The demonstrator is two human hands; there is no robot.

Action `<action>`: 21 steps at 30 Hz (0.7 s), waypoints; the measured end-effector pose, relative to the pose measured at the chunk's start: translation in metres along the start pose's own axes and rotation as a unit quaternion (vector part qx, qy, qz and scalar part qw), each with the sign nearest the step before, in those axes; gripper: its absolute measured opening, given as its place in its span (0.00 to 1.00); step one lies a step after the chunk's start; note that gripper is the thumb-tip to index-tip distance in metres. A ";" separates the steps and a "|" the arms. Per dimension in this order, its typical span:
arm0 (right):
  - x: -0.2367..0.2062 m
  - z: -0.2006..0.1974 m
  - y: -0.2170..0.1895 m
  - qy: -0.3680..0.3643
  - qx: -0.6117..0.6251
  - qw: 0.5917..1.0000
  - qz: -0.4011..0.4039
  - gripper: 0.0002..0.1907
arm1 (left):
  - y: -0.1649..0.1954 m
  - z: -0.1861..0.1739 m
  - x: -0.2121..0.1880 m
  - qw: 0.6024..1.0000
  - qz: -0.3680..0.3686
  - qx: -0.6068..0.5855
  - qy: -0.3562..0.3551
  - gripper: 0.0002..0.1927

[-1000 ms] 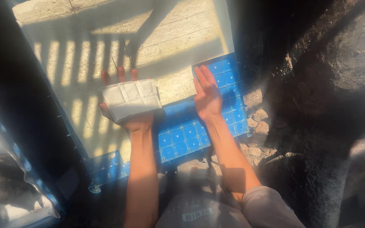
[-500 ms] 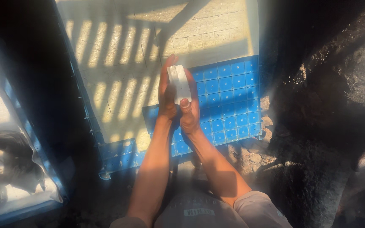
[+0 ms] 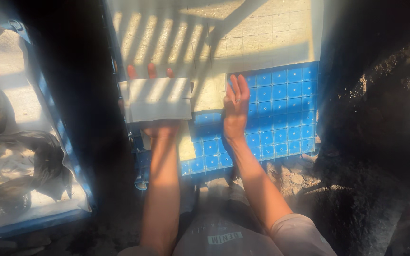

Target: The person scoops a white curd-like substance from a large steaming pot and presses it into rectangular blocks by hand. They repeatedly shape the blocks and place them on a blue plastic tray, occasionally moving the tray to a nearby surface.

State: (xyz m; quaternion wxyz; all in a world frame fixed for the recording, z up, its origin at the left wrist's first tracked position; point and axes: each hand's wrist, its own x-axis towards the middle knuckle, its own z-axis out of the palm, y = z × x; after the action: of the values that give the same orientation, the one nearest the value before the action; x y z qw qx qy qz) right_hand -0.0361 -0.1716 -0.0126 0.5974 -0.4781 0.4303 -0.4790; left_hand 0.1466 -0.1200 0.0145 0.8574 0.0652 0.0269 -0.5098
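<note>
My left hand (image 3: 160,127) holds a flat white rectangular block (image 3: 156,98) from beneath, fingertips showing past its far edge. The block hovers over the left part of a blue gridded tray (image 3: 281,114). My right hand (image 3: 236,108) lies flat, fingers together and stretched, on the blue grid just right of the block. The far part of the tray is covered by pale square tiles (image 3: 257,38) in rows, striped by sunlight and shadow.
A second blue-rimmed tray (image 3: 48,114) with dark crumpled material (image 3: 20,161) sits at the left. Dark rough ground (image 3: 380,142) lies to the right. My knees and pale sleeve (image 3: 300,234) are at the bottom edge.
Half a second ago both hands pressed the white block upright between the palms. Now the left hand holds it flat and the right hand has moved away onto the blue grid.
</note>
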 end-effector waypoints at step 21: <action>-0.010 0.023 -0.040 -0.009 0.383 0.897 0.222 0.55 | -0.084 0.064 -0.001 0.452 0.017 0.888 -0.083 0.39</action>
State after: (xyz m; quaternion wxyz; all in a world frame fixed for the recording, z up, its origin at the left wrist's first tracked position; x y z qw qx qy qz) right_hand -0.0215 -0.1615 0.0316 0.8289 -0.1088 0.3027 -0.4577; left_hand 0.0707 -0.1680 0.0713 0.3406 0.7493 -0.5124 -0.2449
